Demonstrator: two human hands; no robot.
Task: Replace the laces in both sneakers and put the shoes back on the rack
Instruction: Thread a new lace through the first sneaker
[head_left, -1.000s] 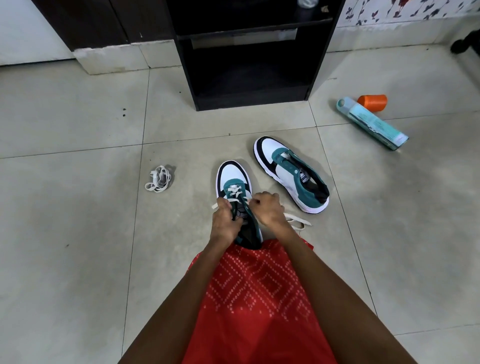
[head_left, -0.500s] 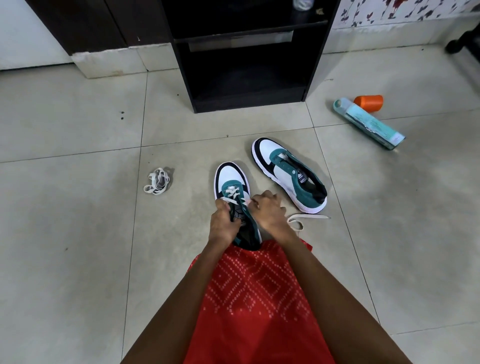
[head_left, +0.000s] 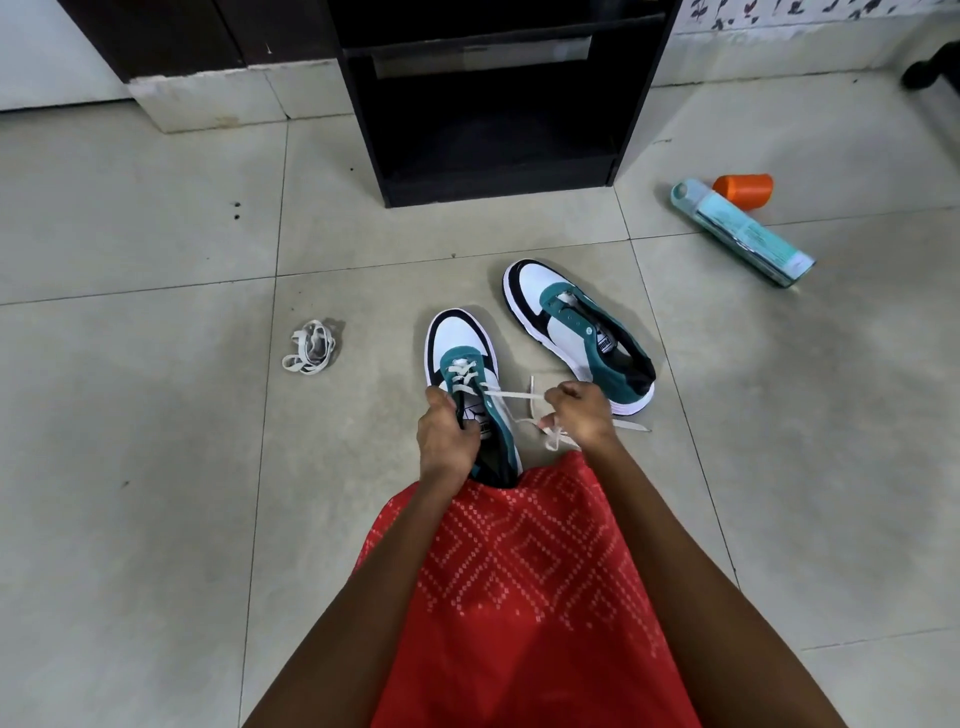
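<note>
Now in hand: lacing of the near sneaker (head_left: 460, 343), which stands on the floor (head_left: 156, 467) at the person's knees. Only its lower eyelets carry crosses, so I judge the shoe is about half laced.
Left hand (head_left: 447, 441): the fingers (head_left: 467, 431) curl round the tongue and collar and hold the shoe steady.
Right hand (head_left: 582, 415): it pinches the lace (head_left: 514, 396) and draws it tight to the right; the loose end lies on the tile.
Next move: I think the tip must go into the next free eyelet, which needs a fine pinch near the tip.
Second sneaker (head_left: 571, 332): just beside the first, with no lace, the eyelets bare.
Rack (head_left: 363, 104): dark board shelves, straight ahead, well apart from both shoes.
Lace bundle (head_left: 310, 347): flat white tape, loosely coiled, to the left; old or new, I cannot tell.
Materials: smooth white toe, teal suede-like panels, black trim, flat woven lace that is limp.
Other things: a spray can (head_left: 748, 234) on its side and its orange cap (head_left: 743, 189).
</note>
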